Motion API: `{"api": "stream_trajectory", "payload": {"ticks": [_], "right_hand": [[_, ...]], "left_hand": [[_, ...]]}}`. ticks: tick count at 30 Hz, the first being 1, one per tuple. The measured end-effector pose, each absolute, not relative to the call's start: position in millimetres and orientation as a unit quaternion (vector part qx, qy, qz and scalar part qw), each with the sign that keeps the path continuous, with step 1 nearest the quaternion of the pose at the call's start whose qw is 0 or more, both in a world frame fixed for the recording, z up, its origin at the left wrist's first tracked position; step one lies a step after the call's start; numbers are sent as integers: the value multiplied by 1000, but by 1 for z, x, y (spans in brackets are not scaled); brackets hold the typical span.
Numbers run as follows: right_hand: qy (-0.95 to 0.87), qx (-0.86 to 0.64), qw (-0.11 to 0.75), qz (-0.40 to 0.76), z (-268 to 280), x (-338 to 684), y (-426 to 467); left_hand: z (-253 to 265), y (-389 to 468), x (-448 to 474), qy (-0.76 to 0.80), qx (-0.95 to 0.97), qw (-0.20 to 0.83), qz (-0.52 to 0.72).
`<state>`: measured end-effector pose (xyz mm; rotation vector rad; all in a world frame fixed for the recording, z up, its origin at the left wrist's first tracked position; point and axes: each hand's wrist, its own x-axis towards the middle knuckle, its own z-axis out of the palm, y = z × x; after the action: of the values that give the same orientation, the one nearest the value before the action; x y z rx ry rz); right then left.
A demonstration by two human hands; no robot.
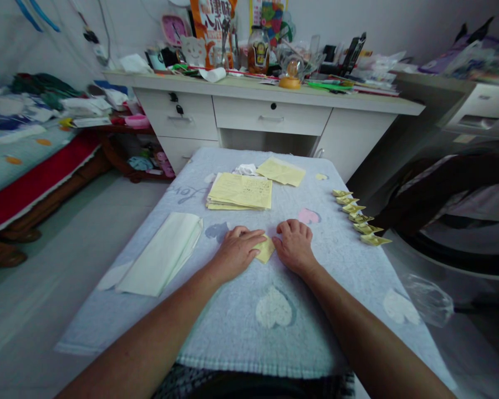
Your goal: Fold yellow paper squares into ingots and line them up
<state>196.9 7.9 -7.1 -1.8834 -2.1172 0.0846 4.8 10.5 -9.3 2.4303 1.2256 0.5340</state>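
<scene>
A small folded square of yellow paper [266,250] lies on the cloth-covered table between my hands. My left hand [238,250] rests over its left part, fingers stretched out across the top edge and covering some of it. To the right, my right hand [294,244] lies on the cloth with the thumb at the paper's right corner and the other fingers slightly bent. Whether that thumb presses on the paper, I cannot tell. Beyond the hands sits a stack of yellow paper sheets [241,191], with more loose yellow sheets [281,170] behind it.
Several folded yellow paper boats [362,217] stand in a row along the table's right edge. A folded whitish sheet [162,255] lies at left, and crumpled white tissue [245,169] behind the stack. A cluttered white desk [270,113] stands beyond; a washing machine [482,116] is at right.
</scene>
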Motion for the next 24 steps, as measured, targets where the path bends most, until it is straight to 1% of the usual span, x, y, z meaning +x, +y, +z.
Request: {"api": "stream_trajectory", "payload": {"ticks": [8, 11, 13, 16, 19, 24], "right_hand": [[-743, -643, 173, 71, -2, 206, 2], [-775, -587, 214, 95, 4, 207, -2], [-810, -527, 223, 129, 8, 205, -4], [-838, -480, 203, 164, 8, 199, -6], [-841, -482, 184, 165, 5, 196, -7], [-841, -486, 170, 164, 3, 196, -6]], "left_hand": [[-11, 13, 0, 439, 860, 190, 176], [-9, 15, -1, 435, 857, 204, 186], [-8, 16, -1, 429, 857, 209, 196], [-6, 16, -3, 422, 857, 199, 217], [-5, 16, -4, 471, 835, 170, 229], [-6, 17, -7, 538, 807, 143, 198]]}}
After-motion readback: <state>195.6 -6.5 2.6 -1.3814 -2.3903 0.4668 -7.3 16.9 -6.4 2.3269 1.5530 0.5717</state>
